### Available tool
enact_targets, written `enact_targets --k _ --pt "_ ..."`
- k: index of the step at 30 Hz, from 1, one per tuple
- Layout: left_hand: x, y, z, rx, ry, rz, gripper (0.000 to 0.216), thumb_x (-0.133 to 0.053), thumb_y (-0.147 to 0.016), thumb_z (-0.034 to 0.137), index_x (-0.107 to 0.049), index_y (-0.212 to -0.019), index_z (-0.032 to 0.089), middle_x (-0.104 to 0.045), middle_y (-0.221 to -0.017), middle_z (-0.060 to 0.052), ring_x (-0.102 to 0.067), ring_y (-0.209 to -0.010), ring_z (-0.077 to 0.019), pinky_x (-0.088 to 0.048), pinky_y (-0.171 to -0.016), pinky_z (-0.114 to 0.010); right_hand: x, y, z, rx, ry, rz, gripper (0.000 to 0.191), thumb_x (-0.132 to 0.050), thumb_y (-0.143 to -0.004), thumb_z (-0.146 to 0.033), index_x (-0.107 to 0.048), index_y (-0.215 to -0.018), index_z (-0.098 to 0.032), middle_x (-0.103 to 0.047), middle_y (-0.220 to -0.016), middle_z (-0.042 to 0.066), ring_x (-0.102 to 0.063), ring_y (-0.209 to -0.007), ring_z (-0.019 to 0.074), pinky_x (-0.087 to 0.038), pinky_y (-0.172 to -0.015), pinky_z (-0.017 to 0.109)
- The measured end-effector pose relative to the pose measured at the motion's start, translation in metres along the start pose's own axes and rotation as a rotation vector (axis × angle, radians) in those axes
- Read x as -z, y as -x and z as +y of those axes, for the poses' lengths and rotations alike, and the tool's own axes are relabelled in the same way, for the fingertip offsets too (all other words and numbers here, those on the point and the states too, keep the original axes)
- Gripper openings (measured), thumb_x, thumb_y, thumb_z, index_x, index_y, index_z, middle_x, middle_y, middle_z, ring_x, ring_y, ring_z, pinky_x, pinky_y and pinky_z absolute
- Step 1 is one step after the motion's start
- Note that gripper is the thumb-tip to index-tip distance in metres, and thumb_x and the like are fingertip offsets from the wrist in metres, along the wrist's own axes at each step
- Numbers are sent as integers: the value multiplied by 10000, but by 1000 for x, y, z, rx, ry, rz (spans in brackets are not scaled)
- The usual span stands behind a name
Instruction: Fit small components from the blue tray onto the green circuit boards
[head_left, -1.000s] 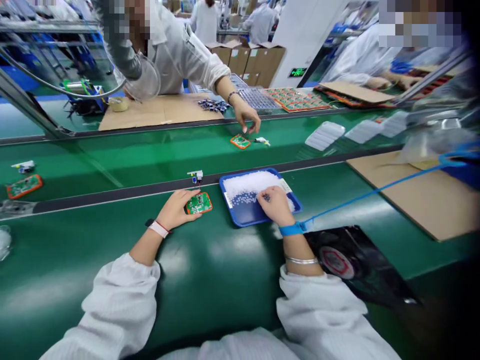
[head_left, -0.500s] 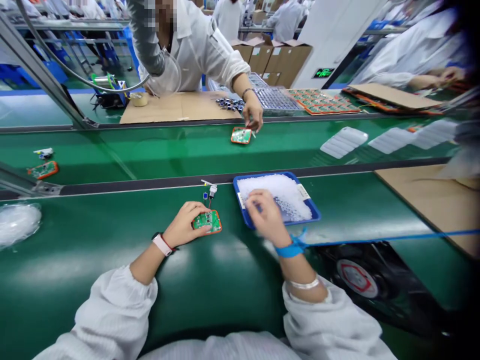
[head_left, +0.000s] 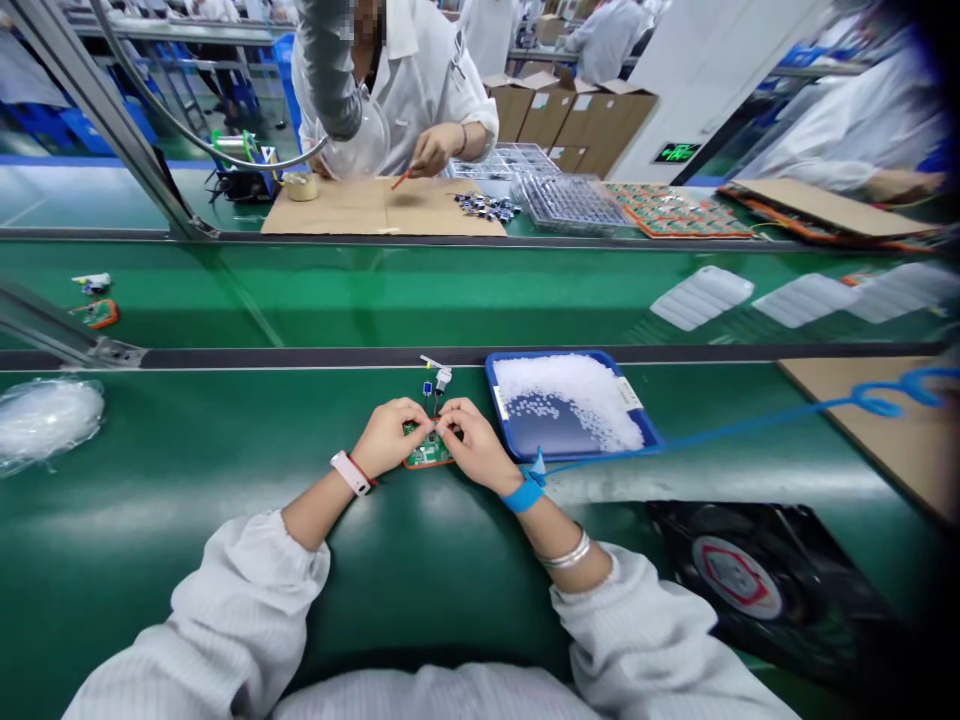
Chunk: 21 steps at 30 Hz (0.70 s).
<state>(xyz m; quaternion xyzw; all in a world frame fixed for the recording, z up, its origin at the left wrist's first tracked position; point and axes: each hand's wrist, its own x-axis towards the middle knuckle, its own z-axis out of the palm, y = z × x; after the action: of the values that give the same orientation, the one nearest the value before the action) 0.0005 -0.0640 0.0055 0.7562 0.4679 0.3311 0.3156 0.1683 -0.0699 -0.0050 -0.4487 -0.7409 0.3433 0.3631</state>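
A small green circuit board with an orange rim (head_left: 427, 453) lies on the green table in front of me. My left hand (head_left: 390, 436) grips its left side with curled fingers. My right hand (head_left: 471, 443) is over the board's right side, fingertips pinched together on something too small to name. A short lead with a white and a blue connector (head_left: 436, 379) runs from the board toward the belt. Just to the right stands a blue tray (head_left: 574, 448) holding a heap of tiny white parts (head_left: 574, 392). A blue wrist strap with a coiled cord (head_left: 720, 430) is on my right wrist.
A conveyor belt (head_left: 450, 295) crosses ahead, carrying another board (head_left: 97, 314) at far left. Across it a person in white works over cardboard, clear trays and rows of boards (head_left: 675, 212). A plastic bag (head_left: 45, 418) lies left, a cardboard sheet (head_left: 892, 440) right, a dark bag (head_left: 757, 580) lower right.
My right hand left the blue tray and came to the board beside my left hand. The person across took their hand and the board off the belt, back to the cardboard.
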Motion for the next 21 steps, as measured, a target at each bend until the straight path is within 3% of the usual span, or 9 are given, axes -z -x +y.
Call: enact_targets --k 5,12,21 --pt "2 1 3 24 16 -33 116 -576 -765 125 -662 -693 155 -653 -782 -34 -603 -736 -146 -458 -683 -257 -2 -1 -1 -28 -24 -23 140 -478 -797 -142 -492 -665 -188 -483 -867 49 -502 -837 162 -431 -705 306" --pt "3 11 6 -30 -79 -28 123 -575 -789 159 -658 -698 172 -670 -820 -37 -599 -795 -172 -453 -749 -307 1 5 -6 0 -35 -80 134 -477 -801 -134 -514 -682 -185 -500 -900 54 -503 -898 170 -421 -787 335" --pt "3 7 5 11 -76 -54 146 -555 -797 160 -645 -683 170 -671 -816 -37 -609 -786 -168 -462 -733 -293 1 3 -4 -41 -28 -43 139 -479 -786 -124 -520 -667 -181 -496 -852 47 -507 -840 165 -425 -732 317"
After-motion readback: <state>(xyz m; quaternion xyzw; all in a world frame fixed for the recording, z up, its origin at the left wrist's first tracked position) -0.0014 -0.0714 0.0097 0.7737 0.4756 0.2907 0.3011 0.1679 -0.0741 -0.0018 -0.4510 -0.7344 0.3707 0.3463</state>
